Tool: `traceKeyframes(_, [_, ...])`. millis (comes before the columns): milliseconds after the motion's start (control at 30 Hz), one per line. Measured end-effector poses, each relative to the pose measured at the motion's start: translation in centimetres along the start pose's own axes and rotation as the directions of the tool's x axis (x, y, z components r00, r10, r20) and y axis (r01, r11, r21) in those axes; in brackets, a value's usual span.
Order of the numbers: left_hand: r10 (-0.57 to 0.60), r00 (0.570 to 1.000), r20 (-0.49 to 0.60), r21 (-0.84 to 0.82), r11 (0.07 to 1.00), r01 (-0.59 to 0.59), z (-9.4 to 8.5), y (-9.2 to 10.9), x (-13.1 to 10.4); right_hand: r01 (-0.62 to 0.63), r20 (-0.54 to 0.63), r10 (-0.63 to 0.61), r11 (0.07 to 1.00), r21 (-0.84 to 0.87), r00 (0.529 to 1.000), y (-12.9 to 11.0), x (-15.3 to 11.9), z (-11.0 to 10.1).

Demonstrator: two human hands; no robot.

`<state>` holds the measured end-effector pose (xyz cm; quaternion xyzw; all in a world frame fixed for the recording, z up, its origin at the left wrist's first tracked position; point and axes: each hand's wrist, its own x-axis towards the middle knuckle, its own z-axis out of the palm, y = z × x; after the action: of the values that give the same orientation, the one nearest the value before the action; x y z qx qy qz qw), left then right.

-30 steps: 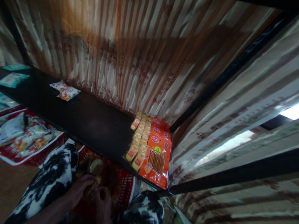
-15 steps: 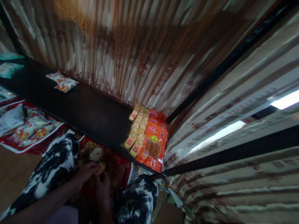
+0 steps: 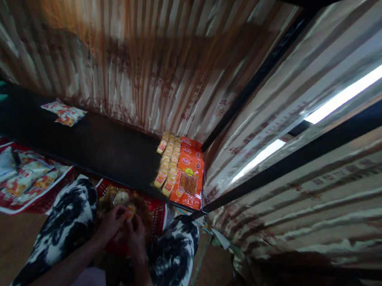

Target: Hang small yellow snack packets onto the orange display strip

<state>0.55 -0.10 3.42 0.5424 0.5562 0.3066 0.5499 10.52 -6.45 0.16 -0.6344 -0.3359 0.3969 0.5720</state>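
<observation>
Between left hand (image 3: 113, 224) and right hand (image 3: 136, 233), small yellow-orange packet (image 3: 130, 212), pinched by both.

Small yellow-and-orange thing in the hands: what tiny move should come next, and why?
Maybe lift the small yellow-and-orange thing slightly: the left hand and right hand both seem to pinch it low over the red basket, close to the black shelf's edge.

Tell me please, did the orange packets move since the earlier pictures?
No, the orange packets still lie on the black shelf, beside the slanting post.
</observation>
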Motion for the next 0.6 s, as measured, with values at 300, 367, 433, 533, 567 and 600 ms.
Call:
traceKeyframes(300, [0.057, 0.998, 0.036, -0.119, 0.992, -0.052, -0.3, 0.6, 0.3, 0.035, -0.036, -0.031, 0.993, 0.11, 0.999, -2.7, 0.4, -0.2])
traceKeyframes(367, [0.069, 0.997, 0.036, -0.083, 0.994, -0.066, -0.4, 1.2, 0.2, 0.06, -0.042, -0.056, 0.993, 0.099, 0.998, -3.1, 0.5, -0.2])
traceKeyframes(433, [0.092, 0.995, 0.03, -0.062, 0.994, -0.09, -0.5, 1.8, -0.1, 0.076, -0.044, -0.073, 0.995, 0.071, 0.996, -3.6, 0.5, -0.1])
traceKeyframes(533, [0.139, 0.99, 0.015, -0.039, 0.99, -0.138, -0.8, 2.8, -0.5, 0.089, -0.044, -0.088, 0.996, 0.018, 0.995, -4.8, 0.6, 0.0])
traceKeyframes(567, [0.153, 0.988, 0.006, -0.03, 0.988, -0.153, -0.9, 3.1, -0.6, 0.096, -0.042, -0.096, 0.995, 0.001, 0.994, -5.2, 0.6, 0.0])
traceKeyframes(600, [0.165, 0.986, -0.003, -0.024, 0.986, -0.165, -1.1, 3.3, -0.7, 0.108, -0.042, -0.108, 0.994, -0.014, 0.993, -5.5, 0.6, 0.1])
